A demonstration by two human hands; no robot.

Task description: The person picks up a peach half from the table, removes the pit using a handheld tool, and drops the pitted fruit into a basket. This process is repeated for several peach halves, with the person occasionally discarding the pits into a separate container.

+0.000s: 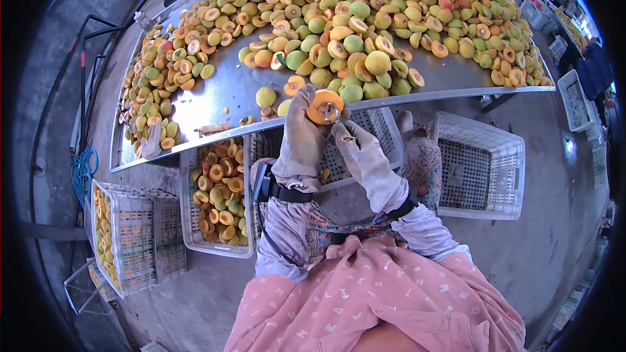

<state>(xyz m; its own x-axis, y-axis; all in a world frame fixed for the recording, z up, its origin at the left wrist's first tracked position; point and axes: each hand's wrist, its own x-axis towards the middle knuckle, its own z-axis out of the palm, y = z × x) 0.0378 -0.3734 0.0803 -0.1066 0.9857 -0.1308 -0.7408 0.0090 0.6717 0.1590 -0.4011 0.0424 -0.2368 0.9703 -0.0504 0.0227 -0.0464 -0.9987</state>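
Note:
Above the front edge of the metal table [222,101], my gloved left hand [301,132] is closed on a halved orange fruit [319,107], its cut face turned up. A small metal tool [330,113] touches the middle of that face. My gloved right hand [363,156] is closed round the tool's lower end, just right of the fruit. Heaps of yellow-green fruit [352,44], whole and halved, lie on the table beyond my hands.
Below the table's left part, a white crate [251,248] holds fruit halves. Another filled crate [134,234] stands farther left. A crate [512,182] is at the right, and one [391,137] lies below my hands. People [595,68] are at the far right.

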